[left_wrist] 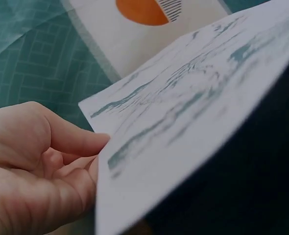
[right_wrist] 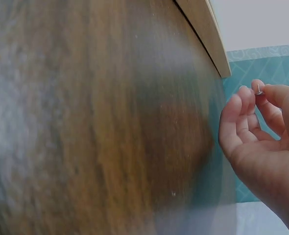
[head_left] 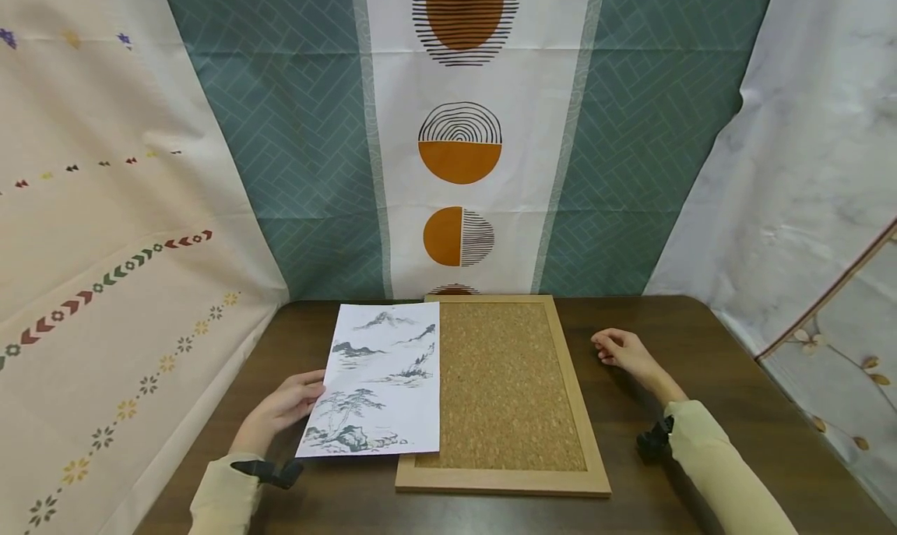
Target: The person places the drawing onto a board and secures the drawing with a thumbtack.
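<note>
From the head we look forward and down over the table (head_left: 673, 340); from the left wrist, closely across the paper (left_wrist: 183, 107); from the right, low and tipped sideways; all share teal cloth (head_left: 294, 114).

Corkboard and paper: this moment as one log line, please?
left hand: pinches printed sheet | right hand: pinches thumbtack | sheet: overlaps corkboard in view

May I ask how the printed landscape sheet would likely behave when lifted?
The sheet is probably light, since its edge looks thin. It seems fairly stiff for paper, appearing nearly flat though pinched at one side.
</note>
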Demonstrator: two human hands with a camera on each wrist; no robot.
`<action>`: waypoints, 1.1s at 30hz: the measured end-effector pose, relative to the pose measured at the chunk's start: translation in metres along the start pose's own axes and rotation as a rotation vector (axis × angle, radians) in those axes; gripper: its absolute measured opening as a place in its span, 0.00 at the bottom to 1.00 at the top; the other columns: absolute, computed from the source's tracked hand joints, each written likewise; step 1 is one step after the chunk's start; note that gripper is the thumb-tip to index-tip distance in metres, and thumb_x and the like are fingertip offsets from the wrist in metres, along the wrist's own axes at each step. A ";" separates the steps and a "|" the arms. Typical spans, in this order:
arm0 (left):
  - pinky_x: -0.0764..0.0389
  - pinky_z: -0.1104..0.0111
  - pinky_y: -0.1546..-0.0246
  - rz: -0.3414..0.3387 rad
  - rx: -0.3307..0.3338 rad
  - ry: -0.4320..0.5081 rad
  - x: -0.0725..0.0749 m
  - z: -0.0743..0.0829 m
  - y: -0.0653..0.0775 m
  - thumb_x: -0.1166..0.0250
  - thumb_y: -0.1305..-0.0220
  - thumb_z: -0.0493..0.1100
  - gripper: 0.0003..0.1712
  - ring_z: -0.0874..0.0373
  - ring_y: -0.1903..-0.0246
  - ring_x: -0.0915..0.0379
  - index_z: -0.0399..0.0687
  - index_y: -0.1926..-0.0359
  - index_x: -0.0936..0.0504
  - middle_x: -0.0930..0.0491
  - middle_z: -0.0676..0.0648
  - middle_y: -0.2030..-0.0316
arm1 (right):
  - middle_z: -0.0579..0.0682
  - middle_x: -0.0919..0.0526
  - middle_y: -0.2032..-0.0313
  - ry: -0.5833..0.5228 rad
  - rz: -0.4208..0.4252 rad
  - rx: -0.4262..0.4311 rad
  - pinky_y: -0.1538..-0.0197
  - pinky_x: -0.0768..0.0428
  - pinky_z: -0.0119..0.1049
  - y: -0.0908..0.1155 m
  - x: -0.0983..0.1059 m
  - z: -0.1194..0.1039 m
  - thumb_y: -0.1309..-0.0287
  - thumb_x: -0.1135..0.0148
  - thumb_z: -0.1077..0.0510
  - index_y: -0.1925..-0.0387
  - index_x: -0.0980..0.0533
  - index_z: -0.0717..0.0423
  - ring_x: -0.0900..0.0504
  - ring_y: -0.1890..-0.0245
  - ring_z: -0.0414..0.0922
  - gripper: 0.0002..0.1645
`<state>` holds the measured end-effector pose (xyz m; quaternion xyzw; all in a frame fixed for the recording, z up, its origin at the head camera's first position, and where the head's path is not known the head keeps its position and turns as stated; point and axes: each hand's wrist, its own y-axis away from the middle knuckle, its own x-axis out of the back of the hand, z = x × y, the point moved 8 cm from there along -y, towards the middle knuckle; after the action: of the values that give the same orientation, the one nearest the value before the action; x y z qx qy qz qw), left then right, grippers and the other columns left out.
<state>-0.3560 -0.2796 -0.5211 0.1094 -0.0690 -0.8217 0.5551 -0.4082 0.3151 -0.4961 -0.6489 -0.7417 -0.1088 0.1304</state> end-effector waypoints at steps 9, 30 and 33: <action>0.20 0.72 0.55 -0.076 -0.020 0.040 -0.018 0.003 -0.009 0.53 0.28 0.31 0.37 0.66 0.57 0.22 0.20 0.29 0.63 0.20 0.55 0.57 | 0.50 0.26 0.61 -0.078 -0.034 -0.008 0.62 0.19 0.26 -0.004 -0.010 0.001 0.27 0.54 0.53 0.45 0.34 0.79 0.23 0.67 0.34 0.27; 0.20 0.72 0.55 -0.140 -0.056 0.077 -0.052 0.007 -0.028 0.53 0.29 0.30 0.36 0.64 0.56 0.22 0.21 0.29 0.62 0.21 0.53 0.56 | 0.49 0.26 0.63 -0.147 -0.019 0.011 0.63 0.20 0.26 -0.013 -0.028 -0.011 0.27 0.53 0.54 0.46 0.34 0.79 0.23 0.69 0.34 0.27; 0.20 0.73 0.55 -0.141 -0.056 0.077 -0.059 0.008 -0.033 0.53 0.29 0.29 0.36 0.64 0.56 0.22 0.21 0.29 0.61 0.21 0.53 0.56 | 0.48 0.26 0.63 -0.160 -0.014 0.006 0.63 0.20 0.26 -0.014 -0.030 -0.011 0.27 0.53 0.54 0.45 0.35 0.79 0.24 0.68 0.34 0.27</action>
<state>-0.3666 -0.2126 -0.5147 0.1299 -0.0167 -0.8555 0.5009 -0.4180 0.2817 -0.4959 -0.6501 -0.7545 -0.0551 0.0719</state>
